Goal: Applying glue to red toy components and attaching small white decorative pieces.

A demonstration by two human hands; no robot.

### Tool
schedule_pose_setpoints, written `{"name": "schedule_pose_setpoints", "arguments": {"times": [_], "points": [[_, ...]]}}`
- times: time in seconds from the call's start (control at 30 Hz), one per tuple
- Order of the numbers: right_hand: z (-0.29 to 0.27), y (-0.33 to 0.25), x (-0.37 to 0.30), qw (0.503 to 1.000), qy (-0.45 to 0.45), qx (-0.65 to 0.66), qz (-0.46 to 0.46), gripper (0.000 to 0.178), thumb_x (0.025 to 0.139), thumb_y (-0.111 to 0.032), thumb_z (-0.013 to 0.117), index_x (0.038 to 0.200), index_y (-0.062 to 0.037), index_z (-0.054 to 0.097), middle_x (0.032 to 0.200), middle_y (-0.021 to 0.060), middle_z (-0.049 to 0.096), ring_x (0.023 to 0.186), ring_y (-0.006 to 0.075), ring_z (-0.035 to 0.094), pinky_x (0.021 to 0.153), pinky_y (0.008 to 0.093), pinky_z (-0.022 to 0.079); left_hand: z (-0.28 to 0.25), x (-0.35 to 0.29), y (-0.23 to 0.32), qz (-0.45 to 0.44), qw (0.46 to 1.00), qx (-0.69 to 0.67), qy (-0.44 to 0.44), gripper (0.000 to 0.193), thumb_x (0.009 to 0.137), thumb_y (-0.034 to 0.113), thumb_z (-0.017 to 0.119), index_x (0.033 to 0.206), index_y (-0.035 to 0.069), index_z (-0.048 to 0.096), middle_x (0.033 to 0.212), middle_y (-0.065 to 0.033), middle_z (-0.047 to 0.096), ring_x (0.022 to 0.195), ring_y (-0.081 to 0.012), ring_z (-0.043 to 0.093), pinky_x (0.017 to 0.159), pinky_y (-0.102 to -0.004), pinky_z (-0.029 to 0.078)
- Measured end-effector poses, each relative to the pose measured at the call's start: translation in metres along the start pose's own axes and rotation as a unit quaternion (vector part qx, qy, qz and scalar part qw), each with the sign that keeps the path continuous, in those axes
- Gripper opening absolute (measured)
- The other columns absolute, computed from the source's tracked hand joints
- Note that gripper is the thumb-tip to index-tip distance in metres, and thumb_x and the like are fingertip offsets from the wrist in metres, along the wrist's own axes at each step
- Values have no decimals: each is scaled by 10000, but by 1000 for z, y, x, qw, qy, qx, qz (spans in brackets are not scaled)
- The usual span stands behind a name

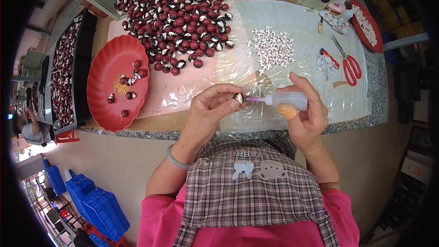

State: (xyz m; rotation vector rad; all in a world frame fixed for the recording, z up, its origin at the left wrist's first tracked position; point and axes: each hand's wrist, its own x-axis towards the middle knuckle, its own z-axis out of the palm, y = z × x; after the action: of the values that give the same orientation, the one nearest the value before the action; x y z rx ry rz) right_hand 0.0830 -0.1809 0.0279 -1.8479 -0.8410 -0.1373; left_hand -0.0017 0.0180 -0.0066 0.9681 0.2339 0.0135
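Note:
My left hand [206, 108] pinches a small round black-and-white piece [238, 97] between thumb and fingers, above the table's near edge. In my right hand [310, 121] lies a translucent squeeze bottle [296, 99], held sideways. Its thin purple nozzle [255, 99] points left and reaches up to the piece; whether it touches cannot be made out. An orange cover [287, 110] sits on my right thumb. Beyond my hands, many dark red, black and white balls [183, 32] form a heap. A smaller pile of tiny white parts [273, 48] lies to its right.
At the left stands a scalloped red bowl [99, 82] with several balls, beside a black tray [84, 64] of similar pieces. Red-handled scissors [352, 70], a small red tube [330, 59] and a red tray [371, 36] lie right. Blue crates [100, 206] stand on the floor.

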Motion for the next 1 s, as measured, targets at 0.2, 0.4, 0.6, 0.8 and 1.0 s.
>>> {"name": "schedule_pose_setpoints", "arguments": {"times": [0.2, 0.4, 0.6, 0.8, 1.0], "points": [[0, -1, 2, 1000, -9, -14, -23, 518, 851, -206, 696, 1256, 52, 502, 901, 141, 674, 815, 172, 658, 703, 266, 525, -2, 0, -2, -7, 1000, 3, -1, 266, 854, -23, 625, 1116, -43, 585, 1026, -112, 647, 933, -177, 643, 867, -297, 524], [1, -9, 5, 1000, -14, -15, -22, 456, 790, -97, 715, 1190, 44, 546, 993, 181, 647, 788, 235, 676, 674, 307, 541, 0, 1, -3, -3, 1000, -3, 1, 264, 854, -18, 630, 1115, -39, 589, 1020, -109, 654, 918, -178, 648, 851, -296, 526], [-4, -2, 5, 1000, -13, 8, -26, 437, 789, -89, 727, 1171, 34, 555, 993, 176, 650, 800, 219, 674, 663, 292, 538, -3, 1, -4, -5, 1000, 1, -8, 263, 860, 5, 633, 1118, -28, 593, 1022, -101, 655, 903, -168, 647, 834, -283, 525], [-15, 24, 9, 929, 36, 320, 183, 451, 800, -22, 687, 1186, -27, 454, 1038, 134, 559, 725, 179, 615, 578, 242, 491, -11, 0, -4, -8, 1000, -1, 11, 290, 876, 41, 625, 1156, -23, 587, 1026, -94, 658, 840, -139, 639, 762, -252, 510], [-6, 53, 11, 888, -12, 337, 313, 368, 790, -7, 683, 1114, -9, 509, 940, 77, 582, 749, 154, 616, 663, 254, 506, -15, 0, -6, -15, 1000, 11, 6, 286, 868, 37, 633, 1145, -28, 602, 1036, -105, 659, 822, -128, 634, 757, -247, 508]]}}
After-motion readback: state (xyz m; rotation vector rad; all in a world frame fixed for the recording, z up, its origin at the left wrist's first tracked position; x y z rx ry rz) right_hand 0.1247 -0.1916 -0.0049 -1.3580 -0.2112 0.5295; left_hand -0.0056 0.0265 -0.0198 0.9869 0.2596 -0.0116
